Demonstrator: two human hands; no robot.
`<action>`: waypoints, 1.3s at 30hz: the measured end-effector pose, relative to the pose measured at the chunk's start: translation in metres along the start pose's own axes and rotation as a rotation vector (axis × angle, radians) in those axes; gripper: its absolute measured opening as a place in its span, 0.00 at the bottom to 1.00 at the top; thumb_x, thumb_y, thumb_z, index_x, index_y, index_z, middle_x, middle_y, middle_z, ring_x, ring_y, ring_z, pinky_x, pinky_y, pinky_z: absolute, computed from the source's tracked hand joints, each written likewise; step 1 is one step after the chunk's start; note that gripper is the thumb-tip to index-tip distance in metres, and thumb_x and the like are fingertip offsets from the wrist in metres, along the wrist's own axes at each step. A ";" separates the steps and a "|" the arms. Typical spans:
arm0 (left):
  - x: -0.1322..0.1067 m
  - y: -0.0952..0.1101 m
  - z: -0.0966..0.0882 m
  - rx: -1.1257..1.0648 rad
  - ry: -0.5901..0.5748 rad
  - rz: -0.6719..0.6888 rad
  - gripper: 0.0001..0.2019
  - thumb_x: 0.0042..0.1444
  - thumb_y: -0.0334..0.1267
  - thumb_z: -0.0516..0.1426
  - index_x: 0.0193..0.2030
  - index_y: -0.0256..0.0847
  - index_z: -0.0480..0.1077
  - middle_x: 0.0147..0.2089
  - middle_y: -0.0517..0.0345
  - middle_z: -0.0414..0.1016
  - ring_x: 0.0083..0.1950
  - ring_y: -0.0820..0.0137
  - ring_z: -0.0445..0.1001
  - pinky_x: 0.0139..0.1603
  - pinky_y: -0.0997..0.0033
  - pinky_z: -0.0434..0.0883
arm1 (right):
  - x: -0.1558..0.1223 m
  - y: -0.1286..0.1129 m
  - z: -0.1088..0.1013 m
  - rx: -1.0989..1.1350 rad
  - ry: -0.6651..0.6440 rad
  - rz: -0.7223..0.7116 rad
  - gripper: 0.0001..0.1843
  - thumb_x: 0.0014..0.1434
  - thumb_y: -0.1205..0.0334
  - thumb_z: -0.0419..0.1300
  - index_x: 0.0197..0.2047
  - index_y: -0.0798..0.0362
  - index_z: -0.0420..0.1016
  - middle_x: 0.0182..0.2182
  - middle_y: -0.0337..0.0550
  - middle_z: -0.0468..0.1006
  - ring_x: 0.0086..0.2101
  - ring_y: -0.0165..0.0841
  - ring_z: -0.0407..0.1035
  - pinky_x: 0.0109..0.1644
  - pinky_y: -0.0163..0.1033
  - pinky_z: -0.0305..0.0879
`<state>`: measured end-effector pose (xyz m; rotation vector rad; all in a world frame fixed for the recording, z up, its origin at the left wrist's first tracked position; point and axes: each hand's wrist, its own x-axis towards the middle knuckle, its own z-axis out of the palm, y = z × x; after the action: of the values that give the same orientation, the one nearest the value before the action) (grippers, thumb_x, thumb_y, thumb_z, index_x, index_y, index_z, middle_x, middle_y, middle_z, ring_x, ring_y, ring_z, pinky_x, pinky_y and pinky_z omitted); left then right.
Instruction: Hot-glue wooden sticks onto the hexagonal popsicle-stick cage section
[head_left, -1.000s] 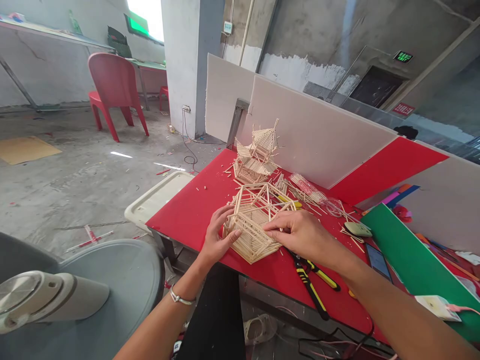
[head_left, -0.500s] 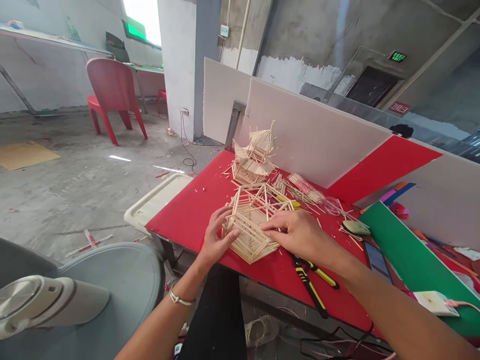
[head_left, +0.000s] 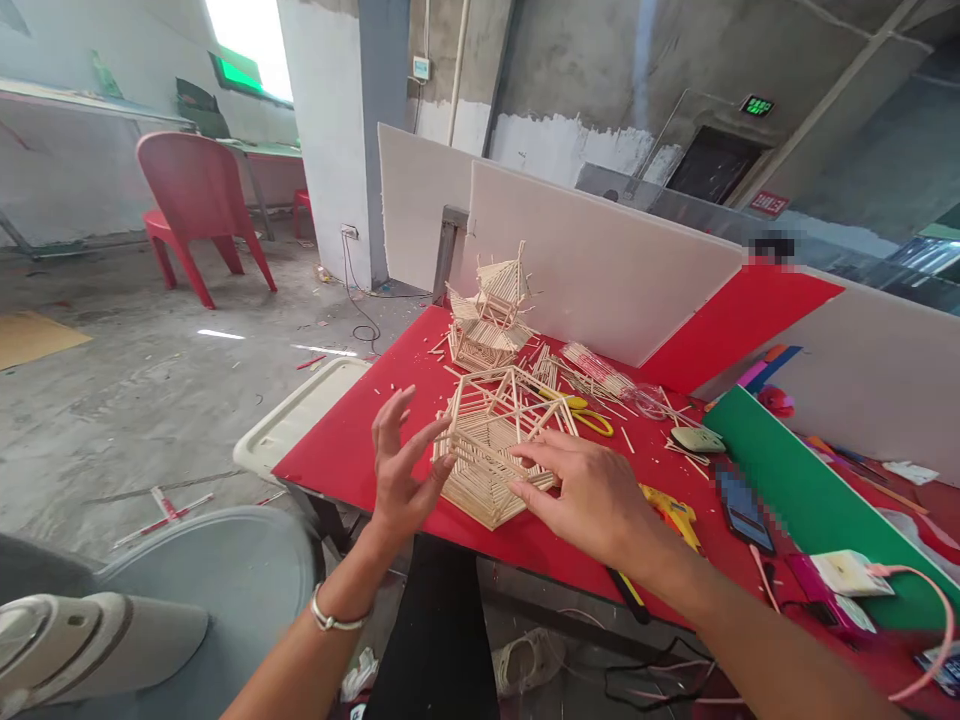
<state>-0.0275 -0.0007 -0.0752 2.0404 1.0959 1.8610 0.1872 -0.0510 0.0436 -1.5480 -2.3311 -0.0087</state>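
A hexagonal model built of thin wooden sticks [head_left: 491, 440] lies on the red table [head_left: 390, 420]. My left hand [head_left: 401, 470] is raised just left of it, fingers spread, thumb tip close to the model's left edge, holding nothing. My right hand [head_left: 592, 495] hovers at the model's right side with fingers stretched out, fingertips near or touching its rim. A second stick model shaped like a small pagoda [head_left: 487, 315] stands behind it.
Loose sticks, yellow scissors [head_left: 581, 412], a yellow tool [head_left: 675, 512], a phone [head_left: 742, 510] and a green board [head_left: 817, 500] lie to the right. White panels [head_left: 592, 260] back the table. A white tray [head_left: 296, 415], red chair [head_left: 195, 205] and grey round seat [head_left: 210, 590] stand left.
Both hands have let go of the hexagonal model. My left hand lifted off and opened wide; my right hand drew back and opened. The view shifted slightly right.
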 end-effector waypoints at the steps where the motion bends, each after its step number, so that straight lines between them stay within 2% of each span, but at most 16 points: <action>1: 0.009 0.001 -0.003 0.019 -0.037 0.042 0.18 0.61 0.38 0.61 0.57 0.56 0.74 0.75 0.58 0.52 0.75 0.51 0.50 0.68 0.42 0.61 | -0.004 -0.001 0.004 0.002 0.056 -0.006 0.15 0.57 0.62 0.66 0.49 0.45 0.80 0.43 0.40 0.83 0.40 0.36 0.77 0.40 0.39 0.70; 4: 0.037 0.003 -0.007 0.040 -0.184 0.150 0.11 0.62 0.39 0.60 0.50 0.56 0.77 0.75 0.65 0.52 0.76 0.52 0.48 0.71 0.37 0.54 | -0.013 -0.004 0.018 0.022 0.186 0.000 0.15 0.59 0.65 0.64 0.49 0.46 0.80 0.40 0.41 0.82 0.41 0.36 0.76 0.41 0.38 0.70; 7: 0.055 0.004 -0.008 0.008 -0.303 0.209 0.09 0.63 0.39 0.59 0.46 0.55 0.78 0.75 0.65 0.54 0.75 0.53 0.49 0.71 0.36 0.54 | -0.017 -0.005 0.028 0.036 0.277 0.024 0.14 0.59 0.67 0.63 0.49 0.46 0.79 0.39 0.41 0.81 0.41 0.35 0.76 0.43 0.38 0.70; 13: 0.062 0.005 -0.009 -0.023 -0.403 0.300 0.09 0.59 0.38 0.63 0.45 0.56 0.80 0.75 0.65 0.54 0.75 0.50 0.49 0.70 0.37 0.56 | -0.018 -0.005 0.034 0.050 0.390 -0.018 0.13 0.59 0.71 0.61 0.45 0.49 0.79 0.37 0.40 0.82 0.39 0.35 0.75 0.44 0.38 0.69; 21: 0.057 0.002 -0.009 -0.018 -0.413 0.293 0.11 0.56 0.39 0.64 0.46 0.57 0.80 0.74 0.65 0.57 0.74 0.50 0.52 0.70 0.37 0.57 | -0.020 -0.003 0.040 0.029 0.458 -0.065 0.14 0.61 0.72 0.59 0.48 0.50 0.78 0.38 0.42 0.83 0.39 0.36 0.76 0.50 0.43 0.71; 31: 0.051 -0.006 -0.010 -0.001 -0.414 0.282 0.14 0.56 0.38 0.64 0.50 0.57 0.78 0.74 0.63 0.57 0.74 0.50 0.53 0.68 0.37 0.60 | -0.021 -0.009 0.038 -0.017 0.489 -0.076 0.14 0.61 0.73 0.59 0.47 0.50 0.79 0.36 0.41 0.83 0.36 0.35 0.75 0.46 0.42 0.71; 39: 0.049 -0.005 -0.011 -0.025 -0.427 0.270 0.15 0.56 0.38 0.63 0.51 0.55 0.78 0.74 0.60 0.56 0.75 0.49 0.51 0.69 0.35 0.58 | -0.024 -0.008 0.042 -0.058 0.480 -0.098 0.15 0.60 0.74 0.61 0.48 0.51 0.79 0.37 0.41 0.83 0.36 0.35 0.74 0.44 0.42 0.70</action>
<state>-0.0421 0.0288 -0.0371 2.5118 0.7111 1.4178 0.1763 -0.0679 -0.0012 -1.2800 -2.0302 -0.4264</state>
